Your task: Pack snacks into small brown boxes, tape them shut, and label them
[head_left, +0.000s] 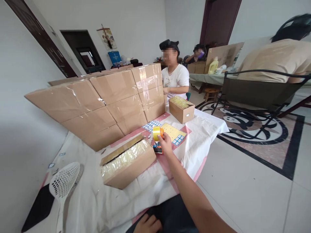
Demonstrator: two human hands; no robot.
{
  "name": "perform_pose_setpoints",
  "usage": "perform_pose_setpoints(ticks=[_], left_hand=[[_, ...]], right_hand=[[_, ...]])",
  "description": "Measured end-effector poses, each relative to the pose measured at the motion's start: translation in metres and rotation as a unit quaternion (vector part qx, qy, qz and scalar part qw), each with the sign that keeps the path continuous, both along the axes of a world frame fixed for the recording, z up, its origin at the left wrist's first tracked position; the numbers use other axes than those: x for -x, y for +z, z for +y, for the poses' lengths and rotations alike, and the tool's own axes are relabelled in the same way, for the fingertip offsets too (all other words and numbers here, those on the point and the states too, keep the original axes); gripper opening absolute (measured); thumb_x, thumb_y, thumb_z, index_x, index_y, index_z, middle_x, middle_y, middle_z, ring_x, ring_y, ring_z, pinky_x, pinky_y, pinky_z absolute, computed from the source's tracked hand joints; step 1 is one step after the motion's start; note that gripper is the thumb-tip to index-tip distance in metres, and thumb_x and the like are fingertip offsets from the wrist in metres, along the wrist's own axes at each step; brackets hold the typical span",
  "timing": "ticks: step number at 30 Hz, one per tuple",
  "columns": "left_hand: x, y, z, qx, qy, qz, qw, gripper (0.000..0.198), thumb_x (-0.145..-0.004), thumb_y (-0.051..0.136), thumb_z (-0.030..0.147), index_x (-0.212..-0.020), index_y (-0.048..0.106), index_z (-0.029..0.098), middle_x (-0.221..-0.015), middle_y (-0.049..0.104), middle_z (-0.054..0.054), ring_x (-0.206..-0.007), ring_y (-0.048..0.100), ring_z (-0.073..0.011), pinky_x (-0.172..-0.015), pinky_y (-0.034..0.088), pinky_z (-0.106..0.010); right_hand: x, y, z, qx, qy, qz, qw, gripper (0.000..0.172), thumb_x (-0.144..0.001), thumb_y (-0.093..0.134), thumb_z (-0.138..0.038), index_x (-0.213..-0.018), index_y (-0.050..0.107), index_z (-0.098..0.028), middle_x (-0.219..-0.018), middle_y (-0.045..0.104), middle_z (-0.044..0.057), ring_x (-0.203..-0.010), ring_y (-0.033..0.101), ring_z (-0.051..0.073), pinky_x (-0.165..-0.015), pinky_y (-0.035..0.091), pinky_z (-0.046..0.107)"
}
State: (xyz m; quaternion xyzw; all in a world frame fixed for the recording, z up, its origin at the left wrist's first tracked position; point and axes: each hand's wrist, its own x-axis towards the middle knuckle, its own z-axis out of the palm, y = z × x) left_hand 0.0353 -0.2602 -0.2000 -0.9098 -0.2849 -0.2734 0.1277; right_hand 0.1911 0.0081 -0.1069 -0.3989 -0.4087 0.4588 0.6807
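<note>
My right hand (166, 144) reaches over the table with its fingers closed on a roll of yellow tape (156, 134) that has an orange core. Just below that hand lies a small dark item with blue and orange parts (157, 148); its kind is unclear. To the left of it sits a cardboard box (130, 168), its top covered in clear yellowish tape and a flap edge lifted. Low in view, my left hand (148, 224) lies on my dark-clothed lap, fingers apart and holding nothing.
Stacked, taped cardboard boxes (116, 100) form a wall across the table. Another taped box (181, 109) stands by a seated person (176, 76). A white slotted skimmer (64, 181) overlaps a black flat object (40, 207). Yellow and blue-white stickers (173, 132) lie on the white cloth (194, 145).
</note>
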Motion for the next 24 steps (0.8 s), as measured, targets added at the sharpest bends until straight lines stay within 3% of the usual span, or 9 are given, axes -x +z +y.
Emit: perform_pose_setpoints(ticks=[2,4,6,10,13,15,17,22,24], left_hand=[[-0.007,0.047,0.007,0.043,-0.017,-0.054,0.997,0.047,-0.106,0.038,0.037,-0.065,0.054,0.020,-0.064,0.062,0.002,-0.058,0.052,-0.0126,-0.055,0.034,-0.031],[-0.013,0.100,0.020,0.111,0.001,-0.068,0.991,0.026,-0.101,0.046,0.025,-0.079,0.059,0.020,-0.079,0.069,-0.001,-0.068,0.059,-0.0138,-0.060,0.041,-0.031],[-0.018,0.149,0.039,0.116,0.017,-0.121,0.986,0.010,-0.095,0.054,0.014,-0.091,0.061,0.020,-0.088,0.071,-0.003,-0.077,0.063,-0.0149,-0.070,0.048,-0.030],[-0.025,0.228,0.091,0.060,0.051,-0.224,0.971,0.026,-0.091,0.063,0.011,-0.113,0.062,0.025,-0.107,0.073,-0.004,-0.099,0.069,-0.0172,-0.090,0.054,-0.032],[-0.033,0.269,0.132,0.150,0.106,-0.287,0.940,0.048,-0.092,0.069,0.032,-0.138,0.055,0.028,-0.139,0.064,-0.009,-0.129,0.061,-0.0244,-0.107,0.052,-0.041],[-0.037,0.286,0.153,0.260,0.124,-0.296,0.911,0.079,-0.087,0.074,0.047,-0.155,0.039,0.029,-0.158,0.048,-0.011,-0.143,0.049,-0.0299,-0.114,0.048,-0.046],[-0.038,0.292,0.167,0.348,0.124,-0.287,0.884,0.098,-0.082,0.077,0.055,-0.162,0.026,0.031,-0.166,0.036,-0.010,-0.150,0.040,-0.0331,-0.118,0.044,-0.049],[-0.030,0.285,0.185,0.412,0.082,-0.300,0.857,0.099,-0.086,0.074,0.052,-0.164,0.017,0.033,-0.162,0.043,-0.010,-0.149,0.042,-0.0324,-0.116,0.044,-0.048],[-0.028,0.284,0.185,0.376,0.110,-0.274,0.878,0.083,-0.088,0.071,0.049,-0.160,0.033,0.032,-0.158,0.049,-0.010,-0.146,0.045,-0.0324,-0.115,0.044,-0.048]], right_hand=[[-0.002,0.006,-0.004,-0.003,-0.001,0.042,0.999,0.031,-0.080,0.070,-0.051,-0.083,0.057,-0.023,-0.075,0.062,-0.002,-0.068,0.060,0.017,-0.062,0.050,0.028],[-0.007,0.014,-0.011,-0.008,-0.007,0.082,0.997,0.031,-0.083,0.066,-0.054,-0.085,0.056,-0.024,-0.079,0.065,-0.001,-0.071,0.063,0.018,-0.065,0.053,0.030],[-0.016,0.023,-0.021,-0.009,-0.010,0.124,0.992,0.031,-0.084,0.066,-0.054,-0.086,0.057,-0.025,-0.082,0.067,-0.001,-0.073,0.066,0.019,-0.068,0.056,0.031],[-0.040,0.053,-0.041,-0.008,0.042,0.229,0.972,0.033,-0.077,0.078,-0.051,-0.092,0.067,-0.024,-0.088,0.071,0.002,-0.083,0.069,0.023,-0.072,0.059,0.033],[-0.050,0.086,-0.054,-0.036,0.086,0.261,0.961,0.035,-0.075,0.081,-0.050,-0.096,0.073,-0.023,-0.097,0.074,0.003,-0.095,0.070,0.024,-0.082,0.059,0.033],[-0.049,0.109,-0.062,-0.044,0.113,0.252,0.960,0.035,-0.076,0.080,-0.052,-0.095,0.074,-0.023,-0.100,0.076,0.003,-0.099,0.071,0.025,-0.087,0.058,0.034],[-0.045,0.126,-0.068,-0.039,0.162,0.214,0.962,0.040,-0.077,0.077,-0.058,-0.097,0.074,-0.023,-0.099,0.076,0.004,-0.099,0.071,0.027,-0.086,0.059,0.036],[-0.033,0.135,-0.065,-0.024,0.227,0.098,0.969,0.051,-0.082,0.066,-0.070,-0.101,0.070,-0.023,-0.089,0.074,0.007,-0.090,0.072,0.029,-0.073,0.059,0.037],[-0.031,0.133,-0.056,-0.014,0.198,0.070,0.978,0.051,-0.085,0.062,-0.072,-0.097,0.068,-0.022,-0.086,0.072,0.006,-0.085,0.070,0.026,-0.070,0.058,0.035]])
